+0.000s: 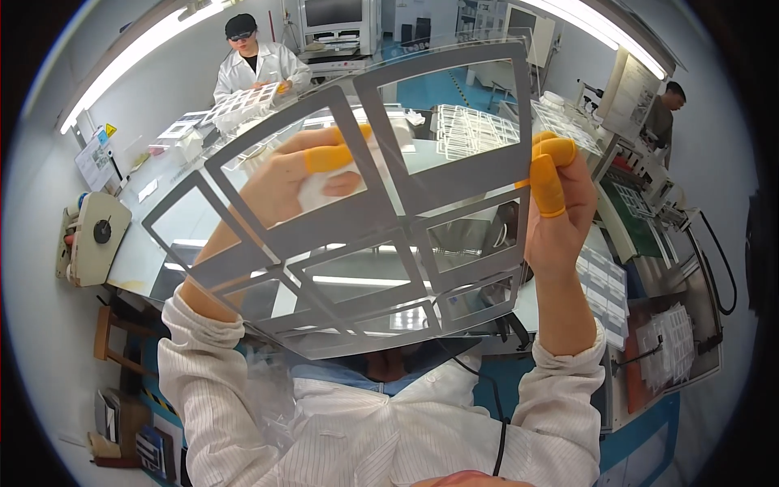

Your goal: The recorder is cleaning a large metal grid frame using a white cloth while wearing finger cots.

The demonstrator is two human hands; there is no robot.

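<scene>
A clear sheet printed with several grey window-like frames (466, 180) is held up tilted in front of me. My right hand (564, 215), with orange finger cots on its fingertips, pinches the sheet's right edge. Behind the sheet, seen through its clear windows, is my left hand (280, 187). It also wears orange finger cots, and its fingers are bent over a white cloth (312, 193) close to the sheet's back face. Whether the cloth touches the sheet I cannot tell.
A pale worktable (134, 243) stretches ahead, with stacked white frame sheets (475, 130) on it. Across it a person in a white coat (260, 69) handles similar sheets. A reel device (93, 235) stands left. At right are more sheets (667, 345), a green conveyor (629, 203) and another person (661, 122).
</scene>
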